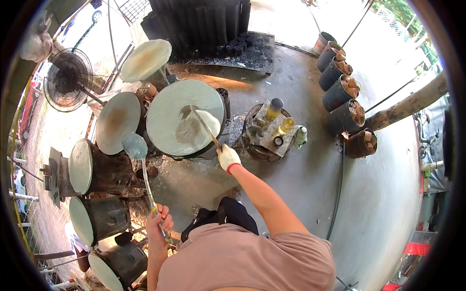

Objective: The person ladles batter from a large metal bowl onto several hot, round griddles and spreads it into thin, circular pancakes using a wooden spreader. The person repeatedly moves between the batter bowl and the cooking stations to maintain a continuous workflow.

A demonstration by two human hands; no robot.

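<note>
My right hand (228, 159), in a white knit glove with a red cuff, grips a flat wooden stick (204, 125). Its far end rests on a large round griddle top (164, 120) coated pale green-white. Beside the stick lies a whiter, thicker patch (208, 123), with brownish bare streaks to its left. My bare left hand (159, 220) holds a long-handled ladle (148, 182). The ladle's round bowl (134, 145) is coated in pale stuff and hangs in front of another round top (118, 123), left of the large one.
Several more pale round tops on dark drums (109, 218) curve down my left side. A stand fan (68, 80) is behind them. Jars of yellow liquid (285, 126) and a green bottle (301, 136) stand to the right. Buckets of spent briquettes (336, 92) line the floor; black briquettes (196, 25) are stacked ahead.
</note>
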